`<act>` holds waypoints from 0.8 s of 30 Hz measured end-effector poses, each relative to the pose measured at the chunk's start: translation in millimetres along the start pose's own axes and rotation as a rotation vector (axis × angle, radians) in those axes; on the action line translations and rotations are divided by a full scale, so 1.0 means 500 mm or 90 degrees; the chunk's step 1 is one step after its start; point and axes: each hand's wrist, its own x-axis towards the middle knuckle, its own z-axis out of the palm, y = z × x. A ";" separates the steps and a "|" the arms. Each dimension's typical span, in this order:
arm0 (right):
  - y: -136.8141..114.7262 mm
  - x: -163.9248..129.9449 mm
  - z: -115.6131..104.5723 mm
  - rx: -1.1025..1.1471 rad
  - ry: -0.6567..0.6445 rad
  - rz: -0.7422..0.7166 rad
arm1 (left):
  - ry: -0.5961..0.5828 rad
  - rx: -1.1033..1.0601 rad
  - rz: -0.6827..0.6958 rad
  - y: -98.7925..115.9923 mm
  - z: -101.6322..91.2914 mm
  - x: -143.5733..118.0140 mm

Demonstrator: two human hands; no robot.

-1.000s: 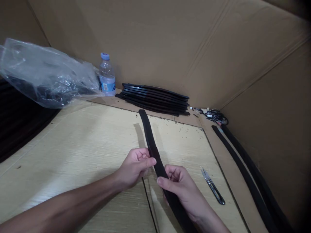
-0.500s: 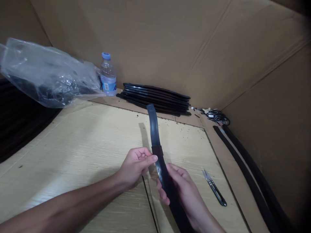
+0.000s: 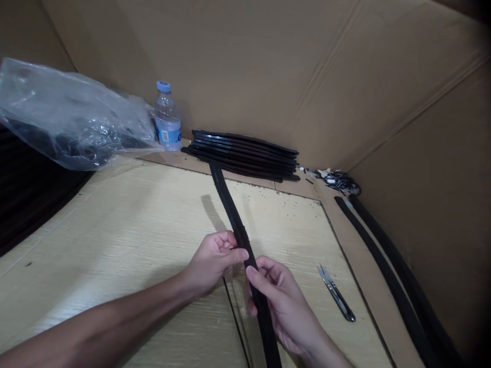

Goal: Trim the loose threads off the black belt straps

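Here both hands pinch the black strap [image 3: 230,214] mid-worktop [image 3: 115,245]: left hand [image 3: 215,258] above, right hand [image 3: 278,301] below; snips [image 3: 336,294] near the right edge.

We see a small workshop or packing station: a pale wooden worktable [image 3: 115,230] walled in by large cardboard sheets [image 3: 268,66]. A stack of black strips [image 3: 245,156] lies at the back, thread snips [image 3: 335,294] at the right, and a plastic bag [image 3: 72,122] beside a water bottle [image 3: 167,118] at the left.
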 end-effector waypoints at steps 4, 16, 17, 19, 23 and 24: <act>-0.002 -0.001 0.000 0.011 -0.014 -0.003 | -0.010 -0.006 -0.040 -0.002 0.000 -0.003; -0.011 -0.007 0.004 0.153 0.039 0.020 | 0.048 -0.006 -0.027 0.003 0.003 -0.001; -0.012 -0.008 0.004 0.160 0.041 0.030 | 0.047 -0.002 -0.027 0.003 0.003 -0.002; -0.013 -0.008 0.001 0.173 0.047 0.050 | 0.047 0.011 -0.026 0.004 0.002 -0.002; -0.019 -0.009 -0.002 0.183 0.031 0.071 | 0.040 0.018 -0.023 0.002 0.003 0.000; -0.020 -0.009 -0.003 0.177 0.020 0.070 | 0.028 0.010 -0.023 0.001 0.002 0.000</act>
